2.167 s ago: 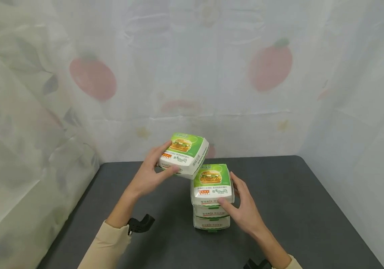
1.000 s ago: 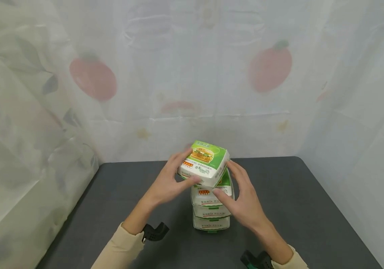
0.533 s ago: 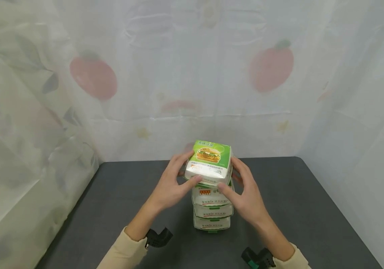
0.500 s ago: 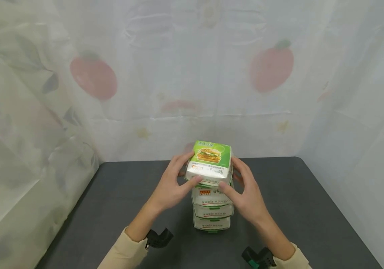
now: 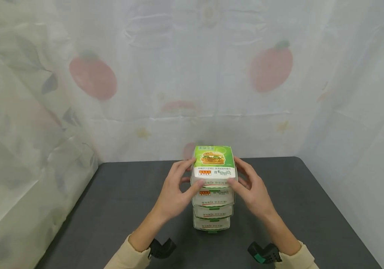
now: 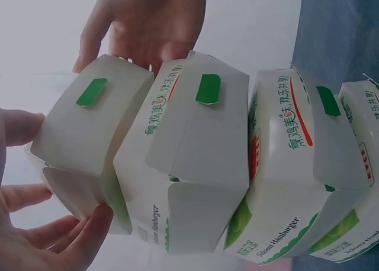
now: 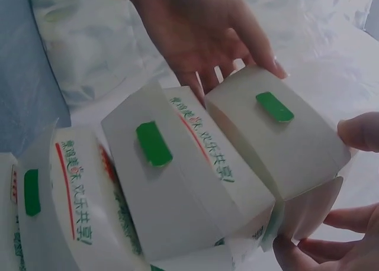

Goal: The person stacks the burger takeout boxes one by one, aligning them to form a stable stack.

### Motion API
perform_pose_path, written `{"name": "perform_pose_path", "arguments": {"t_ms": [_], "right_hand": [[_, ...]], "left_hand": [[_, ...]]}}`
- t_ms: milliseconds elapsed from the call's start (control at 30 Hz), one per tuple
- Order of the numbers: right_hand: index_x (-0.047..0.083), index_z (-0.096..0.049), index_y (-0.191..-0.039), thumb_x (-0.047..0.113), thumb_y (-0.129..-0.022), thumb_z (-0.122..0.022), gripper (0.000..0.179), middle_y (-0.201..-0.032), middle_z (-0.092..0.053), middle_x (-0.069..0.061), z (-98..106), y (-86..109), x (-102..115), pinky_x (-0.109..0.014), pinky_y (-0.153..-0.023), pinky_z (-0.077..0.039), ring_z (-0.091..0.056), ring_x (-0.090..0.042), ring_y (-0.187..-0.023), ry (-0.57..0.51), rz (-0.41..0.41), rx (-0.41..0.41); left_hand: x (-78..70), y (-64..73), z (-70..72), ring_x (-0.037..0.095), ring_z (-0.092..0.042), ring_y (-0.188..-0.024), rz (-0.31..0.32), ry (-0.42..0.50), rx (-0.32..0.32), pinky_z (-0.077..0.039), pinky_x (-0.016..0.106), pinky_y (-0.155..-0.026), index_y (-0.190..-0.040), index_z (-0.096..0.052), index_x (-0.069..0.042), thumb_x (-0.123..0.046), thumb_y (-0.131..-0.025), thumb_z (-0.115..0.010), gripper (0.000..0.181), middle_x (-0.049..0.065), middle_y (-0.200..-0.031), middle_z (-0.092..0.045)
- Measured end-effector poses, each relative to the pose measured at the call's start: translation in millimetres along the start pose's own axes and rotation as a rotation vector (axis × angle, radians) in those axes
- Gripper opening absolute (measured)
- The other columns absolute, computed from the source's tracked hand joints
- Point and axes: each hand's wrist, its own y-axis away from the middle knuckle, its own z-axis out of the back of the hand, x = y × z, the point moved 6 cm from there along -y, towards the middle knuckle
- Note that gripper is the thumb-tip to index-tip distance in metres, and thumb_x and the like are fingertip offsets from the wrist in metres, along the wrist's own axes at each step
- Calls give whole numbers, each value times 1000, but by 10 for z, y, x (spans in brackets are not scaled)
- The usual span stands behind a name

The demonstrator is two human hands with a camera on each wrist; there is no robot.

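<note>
A white and green burger box (image 5: 213, 164) with a printed burger picture tops an upright stack of like boxes (image 5: 211, 211). My left hand (image 5: 175, 188) grips its left side, thumb at the front and fingers along the side. On the opposite side my right hand (image 5: 255, 188) holds it the same way. In the left wrist view the upper box (image 6: 89, 117) sits slightly tilted against the one below, with a narrow wedge between them. The right wrist view has this box (image 7: 278, 135) between both hands, its green tab facing the camera.
The stack stands on a dark grey table (image 5: 138, 201), near its middle. A pale printed curtain (image 5: 192, 82) hangs behind the table's far edge, and sheeting (image 5: 27, 149) lines the left side. Black wrist cameras (image 5: 264, 253) are strapped at both sleeves.
The left hand has carried the box rightward from beside the stack. The right hand has moved up from the box below to grip this one too; it has come down squarer over the stack.
</note>
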Motion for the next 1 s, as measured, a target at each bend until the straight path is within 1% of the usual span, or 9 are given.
{"name": "perform_pose_path", "arguments": {"t_ms": [133, 233, 367, 500, 700, 800, 900, 933, 1000], "right_hand": [[7, -32, -159, 3, -101, -58, 63, -154, -36, -17, -6, 8, -23, -20, -94, -50, -43, -23, -139, -23, 3, 18], [7, -30, -160, 4, -102, -58, 64, -155, -35, -17, -1, 15, -32, -22, -91, -52, -48, -19, -135, -21, 1, 22], [10, -29, -160, 6, -102, -59, 66, -157, -34, -16, 12, 19, -38, -22, -98, -48, -47, -26, -138, 10, -1, 16], [9, -29, -160, 7, -101, -60, 66, -160, -31, -14, 43, 29, -47, -18, -109, -36, -33, -34, -146, 49, -5, -2], [6, -29, -160, 4, -102, -58, 64, -160, -30, -18, 124, 91, -75, -19, -106, -40, -35, -44, -145, 62, -19, -14], [6, -33, -159, 5, -103, -57, 61, -157, -36, -19, 174, 134, -102, -18, -107, -38, -39, -42, -142, 127, -3, -29], [7, -37, -157, 7, -103, -58, 58, -154, -41, -17, 227, 190, -149, -16, -108, -36, -43, -40, -139, 244, 17, -50], [7, -38, -157, 9, -103, -59, 57, -154, -42, -16, 245, 208, -171, -19, -108, -38, -44, -39, -139, 289, 17, -56], [8, -40, -156, 12, -103, -59, 56, -154, -42, -16, 280, 249, -224, -31, -109, -41, -45, -40, -138, 375, 11, -62]], "left_hand": [[5, 19, -2, 22, -49, -121, -4, -17, -5, -55, 44, -90, -152, -47, -16, -26, -97, -73, 62, 9, -140, -45], [10, 19, -5, 25, -49, -120, -13, -23, -10, -55, 45, -90, -152, -47, -15, -27, -97, -73, 63, 10, -140, -45], [28, 18, 1, 29, -50, -120, -21, -36, -13, -54, 43, -90, -153, -46, -16, -30, -98, -71, 62, 12, -139, -45], [57, 18, 27, 30, -51, -121, -28, -45, -18, -52, 43, -93, -153, -45, -18, -29, -99, -69, 60, 12, -141, -46], [157, 61, 131, 28, -52, -125, -24, -63, -45, -49, 48, -98, -152, -46, -20, -21, -101, -66, 55, 10, -144, -47], [242, 122, 194, 27, -51, -127, -13, -88, -59, -47, 51, -100, -150, -49, -20, -20, -102, -64, 51, 7, -144, -48], [318, 187, 251, 25, -52, -127, 2, -153, -75, -47, 53, -99, -148, -52, -19, -22, -103, -63, 47, 2, -144, -49], [335, 207, 268, 25, -51, -128, 6, -184, -78, -46, 55, -99, -148, -53, -18, -23, -103, -63, 46, 3, -144, -49], [375, 247, 299, 26, -50, -131, 11, -260, -84, -46, 56, -99, -147, -54, -18, -27, -103, -63, 47, 4, -145, -50]]}}
